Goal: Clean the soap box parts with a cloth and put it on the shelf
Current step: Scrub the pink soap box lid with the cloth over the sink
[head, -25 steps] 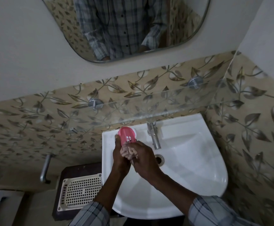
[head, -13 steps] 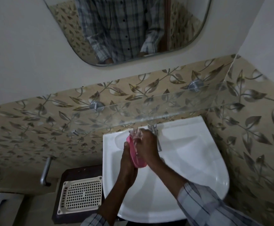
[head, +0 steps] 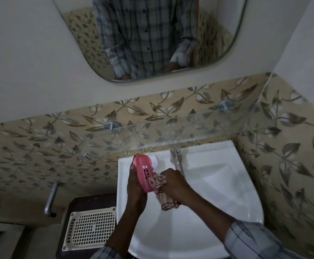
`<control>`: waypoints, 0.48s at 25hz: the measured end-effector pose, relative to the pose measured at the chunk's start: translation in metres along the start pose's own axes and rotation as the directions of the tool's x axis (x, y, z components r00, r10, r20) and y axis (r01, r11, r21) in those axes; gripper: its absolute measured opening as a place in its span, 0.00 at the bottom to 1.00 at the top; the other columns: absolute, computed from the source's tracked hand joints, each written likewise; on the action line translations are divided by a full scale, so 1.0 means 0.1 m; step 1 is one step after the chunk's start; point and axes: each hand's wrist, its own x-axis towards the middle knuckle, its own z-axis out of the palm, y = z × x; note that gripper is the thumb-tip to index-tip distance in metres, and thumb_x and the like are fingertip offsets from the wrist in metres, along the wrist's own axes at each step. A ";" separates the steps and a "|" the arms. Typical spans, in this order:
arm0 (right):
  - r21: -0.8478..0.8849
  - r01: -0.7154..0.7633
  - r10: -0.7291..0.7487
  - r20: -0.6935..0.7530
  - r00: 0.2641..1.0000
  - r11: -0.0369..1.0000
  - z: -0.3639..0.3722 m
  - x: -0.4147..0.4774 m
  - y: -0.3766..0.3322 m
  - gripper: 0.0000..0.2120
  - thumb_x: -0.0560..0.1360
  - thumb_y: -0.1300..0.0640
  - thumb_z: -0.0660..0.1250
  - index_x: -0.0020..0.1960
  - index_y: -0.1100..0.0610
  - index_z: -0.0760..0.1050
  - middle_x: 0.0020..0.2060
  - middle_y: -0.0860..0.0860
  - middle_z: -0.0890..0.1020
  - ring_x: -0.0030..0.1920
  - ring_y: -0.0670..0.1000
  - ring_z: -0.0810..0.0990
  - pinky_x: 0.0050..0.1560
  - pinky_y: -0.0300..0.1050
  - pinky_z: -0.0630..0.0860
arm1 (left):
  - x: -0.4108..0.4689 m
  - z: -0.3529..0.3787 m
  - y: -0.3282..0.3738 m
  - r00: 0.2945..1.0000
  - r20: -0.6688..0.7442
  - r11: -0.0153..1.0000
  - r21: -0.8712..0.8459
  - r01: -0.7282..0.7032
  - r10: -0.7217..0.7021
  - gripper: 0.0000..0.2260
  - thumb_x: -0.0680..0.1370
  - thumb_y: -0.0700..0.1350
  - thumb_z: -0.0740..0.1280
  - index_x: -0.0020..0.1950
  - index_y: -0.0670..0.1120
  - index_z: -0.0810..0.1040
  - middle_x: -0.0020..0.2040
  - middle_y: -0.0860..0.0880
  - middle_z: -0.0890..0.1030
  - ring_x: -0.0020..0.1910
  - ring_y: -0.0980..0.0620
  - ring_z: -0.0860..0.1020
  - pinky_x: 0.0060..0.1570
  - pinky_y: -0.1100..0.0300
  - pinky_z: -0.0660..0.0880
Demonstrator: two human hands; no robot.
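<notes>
1. Task item: the pink soap box part [head: 145, 174], a slotted tray, is held over the far left of the white sink [head: 218, 193]. It sits just left of the tap [head: 175, 156] and below the glass shelf [head: 180, 131].
2. Left hand [head: 134, 184]: the fingers are curled round the part's left edge and back. They support it lengthwise with the slotted face turned toward the camera.
3. Right hand [head: 173, 184]: it is closed in a fist round the patterned cloth [head: 161, 193]. The bunched cloth touches the near right end of the part, and a loose tail hangs below the fist.
4. Change: half a second ago the right hand and cloth were at the far end of the part, by the tap, and the part stood edge-on. The cloth has since travelled to the near end, and the part has been rolled to show its slots.
5. Meaning: this reads as one wiping stroke along the part, so cleaning is under way and not finished. Only one part is in view, and where any other part lies cannot be told.
6. Remaining: once wiping is done, the part must be lifted to the shelf, which lies just above and beyond the hands.
7. Surroundings: a perforated white tray [head: 90, 227] rests on a dark stand left of the sink.
</notes>
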 end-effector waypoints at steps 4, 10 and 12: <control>0.702 -0.068 0.244 -0.154 0.958 0.709 -0.45 0.03 0.28 0.09 0.75 0.62 0.72 0.54 0.61 0.82 0.46 0.56 0.86 0.47 0.56 0.85 0.50 0.51 0.82 | 0.02 -0.10 0.13 0.978 0.105 0.952 -0.235 0.198 -0.177 0.34 0.78 0.65 0.56 0.71 0.39 0.71 0.61 0.32 0.77 0.54 0.38 0.79 0.53 0.47 0.80; 0.978 -0.204 0.124 0.209 0.970 -0.049 -0.50 -0.06 0.18 0.14 0.74 0.73 0.64 0.59 0.69 0.77 0.53 0.65 0.82 0.54 0.62 0.81 0.58 0.57 0.78 | -0.06 -0.05 -0.02 0.917 0.278 0.879 -0.305 0.365 -0.285 0.34 0.79 0.66 0.54 0.67 0.39 0.76 0.64 0.33 0.79 0.57 0.35 0.81 0.57 0.38 0.77; 0.952 -0.117 0.184 0.066 0.981 0.283 -0.33 -0.12 0.09 0.15 0.74 0.73 0.66 0.59 0.65 0.77 0.53 0.61 0.83 0.54 0.61 0.83 0.55 0.54 0.81 | -0.08 0.01 -0.05 0.904 0.321 0.866 -0.319 0.384 -0.282 0.34 0.79 0.65 0.55 0.69 0.38 0.75 0.68 0.33 0.76 0.62 0.35 0.79 0.60 0.37 0.77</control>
